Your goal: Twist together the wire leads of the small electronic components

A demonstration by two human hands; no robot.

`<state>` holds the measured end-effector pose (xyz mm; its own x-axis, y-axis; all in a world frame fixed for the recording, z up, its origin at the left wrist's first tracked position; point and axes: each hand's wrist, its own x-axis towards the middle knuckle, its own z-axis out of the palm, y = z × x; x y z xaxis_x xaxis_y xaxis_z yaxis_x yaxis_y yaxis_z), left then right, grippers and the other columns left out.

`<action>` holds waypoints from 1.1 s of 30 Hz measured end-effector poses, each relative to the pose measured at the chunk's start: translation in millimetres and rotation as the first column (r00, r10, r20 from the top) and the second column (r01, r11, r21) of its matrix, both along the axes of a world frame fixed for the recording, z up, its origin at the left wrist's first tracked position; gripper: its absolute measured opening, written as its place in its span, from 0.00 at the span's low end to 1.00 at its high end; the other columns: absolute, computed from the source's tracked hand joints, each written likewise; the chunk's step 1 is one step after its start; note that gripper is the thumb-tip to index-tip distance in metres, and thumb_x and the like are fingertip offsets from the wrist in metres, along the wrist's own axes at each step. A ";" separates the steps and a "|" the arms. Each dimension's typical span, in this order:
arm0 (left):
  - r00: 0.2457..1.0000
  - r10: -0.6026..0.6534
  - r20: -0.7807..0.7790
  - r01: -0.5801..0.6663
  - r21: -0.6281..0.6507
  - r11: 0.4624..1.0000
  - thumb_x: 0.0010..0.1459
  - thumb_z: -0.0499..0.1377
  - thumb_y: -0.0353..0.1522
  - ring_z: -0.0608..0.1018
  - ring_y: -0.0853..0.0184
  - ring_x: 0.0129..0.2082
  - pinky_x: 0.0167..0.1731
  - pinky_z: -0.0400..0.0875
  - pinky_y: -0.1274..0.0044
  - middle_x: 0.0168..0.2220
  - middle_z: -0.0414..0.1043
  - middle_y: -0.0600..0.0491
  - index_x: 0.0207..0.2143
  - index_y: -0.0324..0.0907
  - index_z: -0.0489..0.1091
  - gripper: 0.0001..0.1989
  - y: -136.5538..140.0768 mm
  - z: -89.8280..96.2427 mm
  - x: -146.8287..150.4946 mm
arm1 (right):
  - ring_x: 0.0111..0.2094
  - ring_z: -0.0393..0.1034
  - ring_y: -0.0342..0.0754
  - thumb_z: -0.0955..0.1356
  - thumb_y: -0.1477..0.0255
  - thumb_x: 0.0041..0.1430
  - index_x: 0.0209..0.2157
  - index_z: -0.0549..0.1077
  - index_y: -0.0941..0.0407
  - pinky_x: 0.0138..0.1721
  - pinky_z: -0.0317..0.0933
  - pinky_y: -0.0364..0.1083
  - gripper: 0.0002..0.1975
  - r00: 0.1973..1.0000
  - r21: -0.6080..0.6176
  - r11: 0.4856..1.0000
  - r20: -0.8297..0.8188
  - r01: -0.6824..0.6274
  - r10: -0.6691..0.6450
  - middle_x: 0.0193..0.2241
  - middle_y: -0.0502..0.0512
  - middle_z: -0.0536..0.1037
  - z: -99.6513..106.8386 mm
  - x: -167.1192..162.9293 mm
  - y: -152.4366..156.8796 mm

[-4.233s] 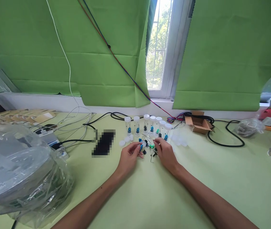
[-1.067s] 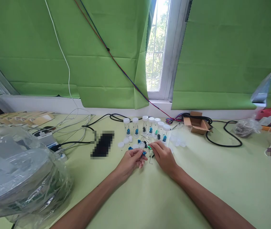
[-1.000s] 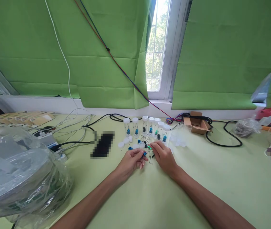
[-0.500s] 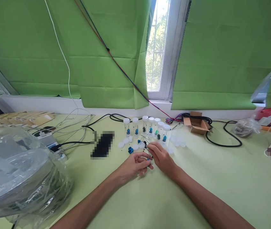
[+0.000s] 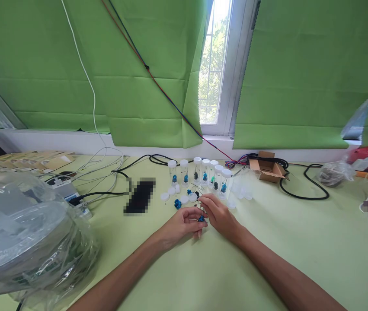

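Between the fingertips of my left hand is a small blue plastic piece, with a thin metal rod standing up from it. My right hand is closed right beside it, its fingers pinched near the rod's upper end. Just beyond my hands lie another blue piece, a smaller blue one, and white round caps. Behind these, several clear capped vials stand upright in a loose row, holding blue, black or green pieces on thin rods.
Empty clear vials or cups lie right of the row. An open cardboard box and black cable are farther right. On the left are a dark blurred rectangle, a power strip and a large plastic-wrapped object.
My left fingers have shifted around the blue piece, which now shows more fully above the thumb. My right hand stays in nearly the same spot.
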<state>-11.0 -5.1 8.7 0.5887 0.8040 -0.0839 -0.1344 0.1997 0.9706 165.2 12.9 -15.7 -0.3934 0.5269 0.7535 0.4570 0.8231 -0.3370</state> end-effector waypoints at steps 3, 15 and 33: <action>1.000 -0.003 0.004 0.003 0.033 0.999 0.47 0.69 0.35 0.69 0.75 0.19 0.22 0.63 0.78 0.32 0.71 0.51 0.36 0.37 0.73 0.15 -0.9 2.0 0.7 | 0.43 0.71 0.48 0.57 0.81 0.65 0.49 0.64 0.54 0.42 0.69 0.47 0.15 1.000 -0.006 1.000 0.007 -0.007 0.007 0.43 0.60 0.72 -0.5 0.3 0.4; 0.999 0.040 -0.030 -0.038 0.080 0.996 0.49 0.67 0.36 0.69 0.74 0.19 0.21 0.63 0.79 0.25 0.68 0.55 0.37 0.39 0.72 0.14 2.3 -1.5 -0.3 | 0.52 0.68 0.50 0.57 0.81 0.66 0.55 0.62 0.52 0.46 0.68 0.49 0.19 0.999 0.068 0.997 0.018 0.027 -0.028 0.49 0.60 0.72 3.0 0.7 -1.2; 0.716 0.694 0.071 -0.631 0.490 0.601 0.48 0.66 0.37 0.72 0.72 0.21 0.22 0.65 0.80 0.24 0.68 0.56 0.37 0.40 0.72 0.14 31.5 24.9 -34.6 | 0.44 0.64 0.53 0.66 0.75 0.61 0.41 0.71 0.56 0.47 0.58 0.52 0.06 0.968 -0.145 0.964 0.147 0.222 -0.201 0.38 0.58 0.73 15.9 -41.4 5.3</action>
<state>-45.6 26.4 33.6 -0.1110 0.9250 0.3633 0.0664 -0.3578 0.9314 123.8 18.2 0.2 -0.3487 0.7177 0.6028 0.6637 0.6432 -0.3818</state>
